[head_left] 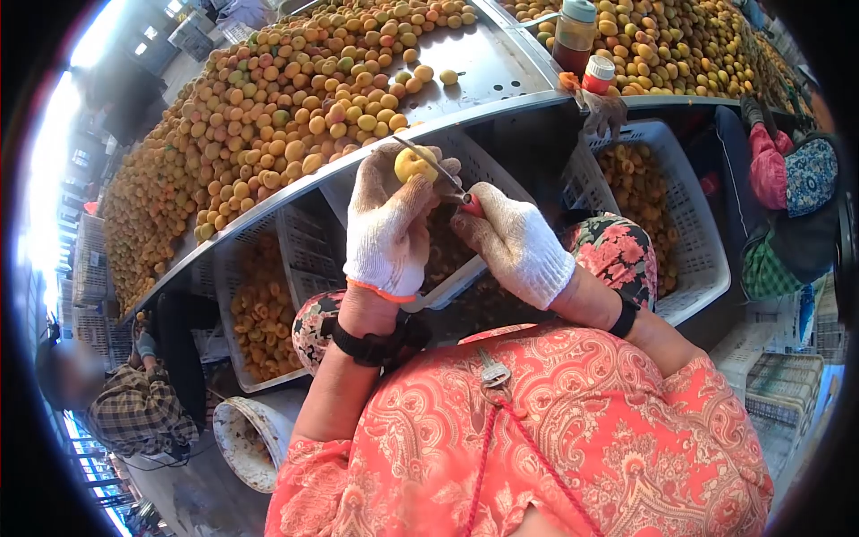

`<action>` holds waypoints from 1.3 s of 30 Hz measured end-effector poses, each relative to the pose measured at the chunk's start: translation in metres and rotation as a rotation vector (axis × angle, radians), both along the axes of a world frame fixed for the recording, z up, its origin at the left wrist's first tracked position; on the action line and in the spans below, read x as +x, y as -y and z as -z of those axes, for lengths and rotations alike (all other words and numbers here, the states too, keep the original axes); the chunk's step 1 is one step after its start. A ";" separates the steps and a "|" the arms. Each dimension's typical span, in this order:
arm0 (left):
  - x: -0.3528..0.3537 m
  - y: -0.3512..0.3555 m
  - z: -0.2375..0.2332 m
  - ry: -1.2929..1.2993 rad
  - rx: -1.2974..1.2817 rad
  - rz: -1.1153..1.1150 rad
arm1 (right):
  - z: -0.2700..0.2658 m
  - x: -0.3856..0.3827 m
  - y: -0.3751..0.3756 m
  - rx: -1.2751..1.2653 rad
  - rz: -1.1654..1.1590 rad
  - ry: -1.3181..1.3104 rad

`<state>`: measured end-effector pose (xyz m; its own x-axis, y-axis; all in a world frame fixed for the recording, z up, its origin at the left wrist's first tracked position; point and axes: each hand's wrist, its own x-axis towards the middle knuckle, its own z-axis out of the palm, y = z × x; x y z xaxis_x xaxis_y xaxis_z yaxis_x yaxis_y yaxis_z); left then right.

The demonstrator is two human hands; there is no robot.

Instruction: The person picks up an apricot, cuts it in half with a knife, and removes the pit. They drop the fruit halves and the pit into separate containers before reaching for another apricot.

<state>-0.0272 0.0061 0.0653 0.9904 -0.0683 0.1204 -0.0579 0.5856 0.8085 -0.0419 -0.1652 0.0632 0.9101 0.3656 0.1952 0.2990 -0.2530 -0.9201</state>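
Far-left co-worker: a person in a checked shirt (139,407), located beyond the crates.
White bucket (280,416): positioned between that person and the wearer; interior visibly stained.
Left crate (268,386): below the table edge, holding cut orange fruit (262,331).
Fruit heap (268,125): whole fruit, yellow to reddish, piled on a metal table (479,67); the bare metal shows toward the heap's right end.
Left hand (385,224): white glove, soiled at the fingers, orange edge at the cuff; fingers closed around one whole-looking fruit.
Yellow fruit (413,166): held up in the left hand, above the crates and near the table edge.
Knife (452,186): blade lies slantwise across the fruit, tip projecting past it; depth of any cut cannot be determined.
Middle crate (465,277): beneath the hands, contents partly hidden.
Right hand (519,237): white glove, likewise soiled; gripping the knife by its red handle.
Containers: a teal-lidded jar (574,40) and a red container (598,76), side by side on the table.
Right crate (711,295): holds more cut fruit.
Far-right co-worker: pink sleeve (765,166) visible beyond that crate.
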 end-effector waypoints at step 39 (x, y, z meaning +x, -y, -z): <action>0.014 0.023 0.023 -0.025 0.165 -0.127 | 0.040 0.010 -0.012 -0.289 0.268 0.309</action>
